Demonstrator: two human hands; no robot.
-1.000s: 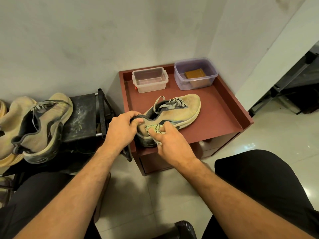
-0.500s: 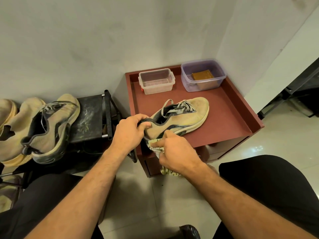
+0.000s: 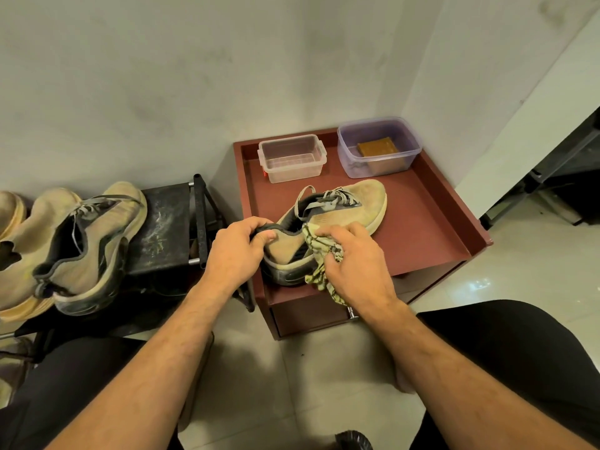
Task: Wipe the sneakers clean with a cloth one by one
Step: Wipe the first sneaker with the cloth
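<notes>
A tan, dusty sneaker (image 3: 354,203) lies on the red-brown cabinet top (image 3: 422,228), toe pointing to the far right, heel over the front edge. My left hand (image 3: 233,251) grips the sneaker's dark heel collar. My right hand (image 3: 354,261) presses a pale yellow-green patterned cloth (image 3: 319,251) against the sneaker's near side, close to the heel. Part of the cloth hangs below my palm. A second tan sneaker (image 3: 91,245) rests on a black rack at the left.
At the back of the cabinet stand a clear plastic box (image 3: 292,157) and a purple-tinted tub (image 3: 378,146) holding a brown block. More worn shoes (image 3: 16,228) lie at the far left. The black rack (image 3: 168,228) adjoins the cabinet. My knees frame a tiled floor.
My right hand with the cloth has moved up from the heel's underside onto the sneaker's side. My left hand keeps its grip on the heel. The camera has shifted slightly.
</notes>
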